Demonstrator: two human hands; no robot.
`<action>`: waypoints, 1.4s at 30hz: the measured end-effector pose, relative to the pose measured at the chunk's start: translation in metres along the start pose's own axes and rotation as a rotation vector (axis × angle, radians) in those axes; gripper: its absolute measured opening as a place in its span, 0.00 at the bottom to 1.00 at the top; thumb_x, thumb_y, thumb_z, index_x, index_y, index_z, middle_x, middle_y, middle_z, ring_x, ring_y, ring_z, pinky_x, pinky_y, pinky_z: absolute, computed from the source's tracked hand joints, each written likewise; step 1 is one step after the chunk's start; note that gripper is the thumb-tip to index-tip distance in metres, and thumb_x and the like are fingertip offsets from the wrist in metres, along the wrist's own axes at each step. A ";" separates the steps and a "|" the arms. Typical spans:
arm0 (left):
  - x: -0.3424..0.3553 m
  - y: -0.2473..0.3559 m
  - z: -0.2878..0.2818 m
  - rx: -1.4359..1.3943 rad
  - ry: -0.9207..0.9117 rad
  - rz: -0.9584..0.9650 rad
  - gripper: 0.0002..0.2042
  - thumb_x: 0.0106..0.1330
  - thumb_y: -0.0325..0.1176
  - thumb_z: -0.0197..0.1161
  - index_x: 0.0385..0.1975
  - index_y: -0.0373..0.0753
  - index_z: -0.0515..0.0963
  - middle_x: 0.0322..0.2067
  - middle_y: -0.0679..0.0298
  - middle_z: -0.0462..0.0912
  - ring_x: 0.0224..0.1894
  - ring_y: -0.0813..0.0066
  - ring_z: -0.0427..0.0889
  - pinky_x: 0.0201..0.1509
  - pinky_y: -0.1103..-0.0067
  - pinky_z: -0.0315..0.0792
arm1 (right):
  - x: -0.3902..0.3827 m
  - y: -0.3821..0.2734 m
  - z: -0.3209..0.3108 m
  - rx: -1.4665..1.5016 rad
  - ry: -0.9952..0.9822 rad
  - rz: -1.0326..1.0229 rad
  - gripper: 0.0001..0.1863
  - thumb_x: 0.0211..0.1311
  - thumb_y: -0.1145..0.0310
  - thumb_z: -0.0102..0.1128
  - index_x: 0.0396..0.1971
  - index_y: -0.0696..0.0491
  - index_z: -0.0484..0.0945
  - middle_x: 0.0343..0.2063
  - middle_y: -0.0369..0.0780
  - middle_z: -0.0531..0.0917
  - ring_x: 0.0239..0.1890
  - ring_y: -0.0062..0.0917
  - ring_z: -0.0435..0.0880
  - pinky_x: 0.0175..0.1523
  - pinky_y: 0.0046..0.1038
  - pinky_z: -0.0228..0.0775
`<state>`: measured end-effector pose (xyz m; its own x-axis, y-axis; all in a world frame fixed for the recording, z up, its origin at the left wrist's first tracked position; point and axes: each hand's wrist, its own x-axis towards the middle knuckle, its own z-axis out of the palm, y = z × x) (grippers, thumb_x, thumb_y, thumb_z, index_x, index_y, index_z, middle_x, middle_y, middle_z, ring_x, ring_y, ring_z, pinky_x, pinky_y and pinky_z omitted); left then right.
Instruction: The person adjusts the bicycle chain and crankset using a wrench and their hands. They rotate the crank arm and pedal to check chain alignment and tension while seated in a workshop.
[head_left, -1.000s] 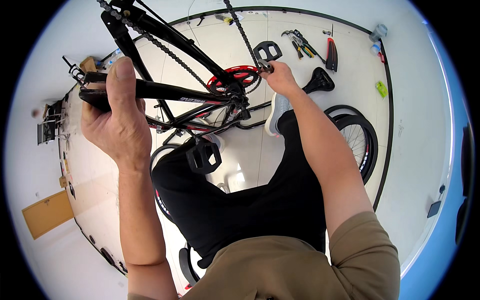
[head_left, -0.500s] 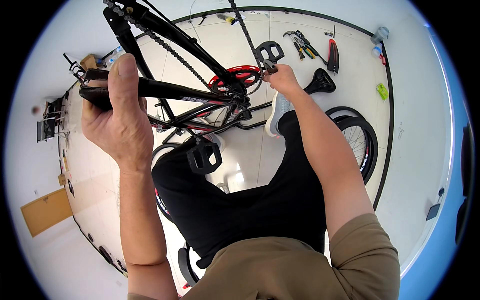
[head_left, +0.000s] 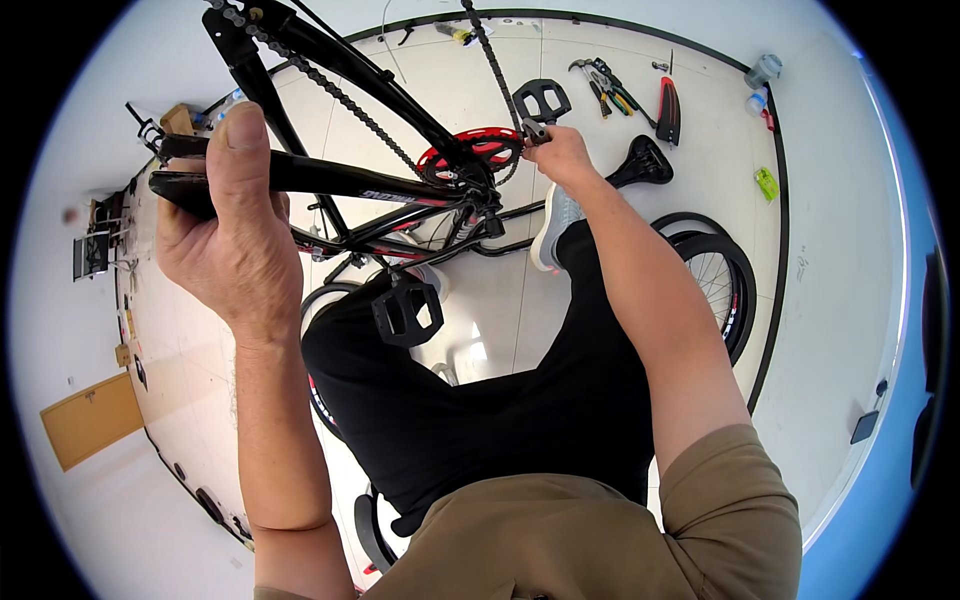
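Note:
My left hand (head_left: 225,235) grips the black bicycle frame (head_left: 350,180) at a tube end, thumb on top, at the left. Above it a chain (head_left: 350,105) runs down to the red chainring (head_left: 480,138). My right hand (head_left: 560,157) is closed on a grey metal tool (head_left: 532,129) beside the chainring, the hanging chain and an upper black pedal (head_left: 543,98); exactly what the tool touches is too small to tell. Another pedal (head_left: 408,315) hangs low over my left leg.
Pliers and a hammer (head_left: 610,90), a red-and-black fender (head_left: 668,110), a black saddle (head_left: 645,158) and a green packet (head_left: 767,183) lie on the floor at right, with wheels (head_left: 715,280) beside my right leg. A bottle (head_left: 765,70) stands by the wall. A cardboard box (head_left: 180,118) sits at back left.
Both hands keep their grips with only slight movement. The upper pedal and right hand shifted a little over the last second; my left hand and tube end moved slightly left since the previous frame.

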<state>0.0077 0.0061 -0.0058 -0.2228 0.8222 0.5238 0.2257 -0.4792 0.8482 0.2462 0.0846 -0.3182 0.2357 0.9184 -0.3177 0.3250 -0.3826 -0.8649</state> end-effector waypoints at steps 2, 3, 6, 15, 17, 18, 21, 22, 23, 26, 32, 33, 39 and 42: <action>0.000 0.001 0.001 -0.003 0.009 -0.007 0.11 0.65 0.37 0.73 0.31 0.38 0.81 0.21 0.73 0.75 0.17 0.90 0.69 0.17 0.89 0.59 | 0.000 0.001 -0.001 0.011 -0.003 0.000 0.10 0.52 0.68 0.72 0.33 0.56 0.87 0.33 0.45 0.88 0.38 0.36 0.86 0.46 0.35 0.76; 0.000 0.001 0.002 -0.008 0.018 -0.008 0.10 0.65 0.37 0.73 0.31 0.39 0.80 0.21 0.73 0.75 0.17 0.90 0.69 0.17 0.89 0.59 | 0.000 0.000 -0.001 0.015 0.001 0.000 0.10 0.51 0.68 0.72 0.33 0.57 0.87 0.33 0.45 0.88 0.38 0.36 0.86 0.46 0.35 0.76; 0.000 0.002 0.001 -0.063 0.011 -0.021 0.10 0.65 0.33 0.74 0.28 0.39 0.79 0.21 0.71 0.78 0.18 0.90 0.69 0.18 0.89 0.60 | -0.005 -0.006 -0.003 0.036 0.038 -0.020 0.11 0.50 0.70 0.70 0.34 0.57 0.86 0.33 0.45 0.88 0.38 0.35 0.86 0.44 0.35 0.75; -0.001 0.001 0.001 -0.089 0.016 -0.010 0.10 0.64 0.32 0.74 0.28 0.38 0.79 0.22 0.71 0.79 0.18 0.91 0.69 0.19 0.89 0.60 | -0.027 -0.043 -0.015 0.336 -0.024 -0.180 0.13 0.48 0.68 0.71 0.34 0.57 0.84 0.30 0.38 0.85 0.33 0.22 0.80 0.45 0.26 0.72; 0.000 0.001 0.001 -0.087 0.006 -0.006 0.09 0.64 0.32 0.74 0.29 0.38 0.80 0.22 0.71 0.79 0.18 0.91 0.69 0.19 0.89 0.60 | -0.031 -0.046 -0.015 0.343 -0.043 -0.164 0.14 0.48 0.66 0.72 0.33 0.57 0.84 0.30 0.37 0.85 0.33 0.22 0.79 0.45 0.26 0.71; 0.000 0.002 0.002 -0.077 0.002 -0.011 0.09 0.64 0.32 0.74 0.29 0.38 0.80 0.22 0.71 0.79 0.18 0.91 0.69 0.19 0.90 0.60 | -0.031 -0.044 -0.016 0.341 -0.033 -0.165 0.14 0.49 0.65 0.72 0.34 0.58 0.84 0.29 0.37 0.85 0.32 0.22 0.79 0.44 0.27 0.71; 0.001 0.000 -0.001 -0.078 -0.019 -0.010 0.09 0.64 0.33 0.75 0.30 0.37 0.81 0.22 0.71 0.79 0.18 0.91 0.69 0.19 0.90 0.59 | -0.030 -0.044 -0.019 0.322 -0.009 -0.163 0.15 0.50 0.63 0.71 0.34 0.58 0.84 0.28 0.38 0.84 0.30 0.23 0.78 0.42 0.27 0.72; 0.001 -0.001 -0.002 -0.084 -0.028 -0.007 0.09 0.64 0.33 0.75 0.31 0.37 0.82 0.22 0.71 0.79 0.18 0.91 0.69 0.19 0.90 0.59 | -0.030 -0.045 -0.021 0.305 -0.002 -0.161 0.15 0.50 0.63 0.70 0.34 0.58 0.84 0.28 0.38 0.84 0.30 0.23 0.78 0.42 0.28 0.72; 0.001 -0.001 -0.002 -0.086 -0.024 -0.009 0.09 0.64 0.33 0.75 0.31 0.37 0.82 0.22 0.71 0.79 0.18 0.91 0.69 0.19 0.90 0.59 | -0.030 -0.046 -0.023 0.287 0.006 -0.158 0.15 0.51 0.63 0.70 0.33 0.58 0.84 0.27 0.39 0.84 0.30 0.23 0.78 0.41 0.28 0.72; 0.001 0.000 -0.002 -0.089 -0.016 -0.011 0.09 0.64 0.34 0.75 0.30 0.37 0.82 0.22 0.71 0.79 0.18 0.91 0.69 0.19 0.89 0.59 | -0.032 -0.047 -0.026 0.215 0.089 -0.217 0.14 0.51 0.64 0.69 0.33 0.58 0.83 0.25 0.39 0.84 0.29 0.23 0.79 0.40 0.28 0.73; 0.001 0.001 -0.001 -0.067 -0.021 -0.005 0.10 0.64 0.34 0.75 0.29 0.37 0.82 0.20 0.72 0.78 0.18 0.91 0.68 0.18 0.89 0.58 | -0.027 -0.040 -0.028 0.179 0.108 -0.168 0.12 0.51 0.67 0.68 0.33 0.59 0.83 0.27 0.40 0.85 0.30 0.24 0.81 0.41 0.27 0.73; 0.001 0.002 -0.001 -0.065 -0.021 -0.002 0.10 0.64 0.34 0.75 0.29 0.37 0.82 0.20 0.72 0.78 0.18 0.91 0.68 0.18 0.89 0.59 | -0.027 -0.041 -0.029 0.176 0.079 -0.177 0.12 0.51 0.67 0.69 0.34 0.59 0.83 0.28 0.41 0.85 0.31 0.25 0.81 0.42 0.27 0.74; 0.000 0.001 0.000 -0.052 -0.013 0.001 0.10 0.64 0.35 0.75 0.29 0.37 0.82 0.20 0.72 0.77 0.18 0.91 0.68 0.19 0.90 0.59 | -0.028 -0.039 -0.030 0.127 -0.040 -0.171 0.13 0.53 0.70 0.71 0.38 0.59 0.85 0.34 0.43 0.87 0.36 0.28 0.84 0.48 0.30 0.74; 0.000 0.002 0.000 -0.045 -0.009 -0.001 0.10 0.64 0.35 0.75 0.30 0.37 0.82 0.20 0.72 0.77 0.18 0.91 0.68 0.19 0.90 0.60 | -0.028 -0.041 -0.032 0.097 -0.064 -0.178 0.13 0.54 0.70 0.71 0.39 0.58 0.85 0.35 0.43 0.88 0.38 0.29 0.84 0.49 0.31 0.74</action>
<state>0.0081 0.0056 -0.0044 -0.2148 0.8254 0.5221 0.1829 -0.4911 0.8517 0.2554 0.0714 -0.2620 0.1226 0.9764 -0.1777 0.2660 -0.2048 -0.9419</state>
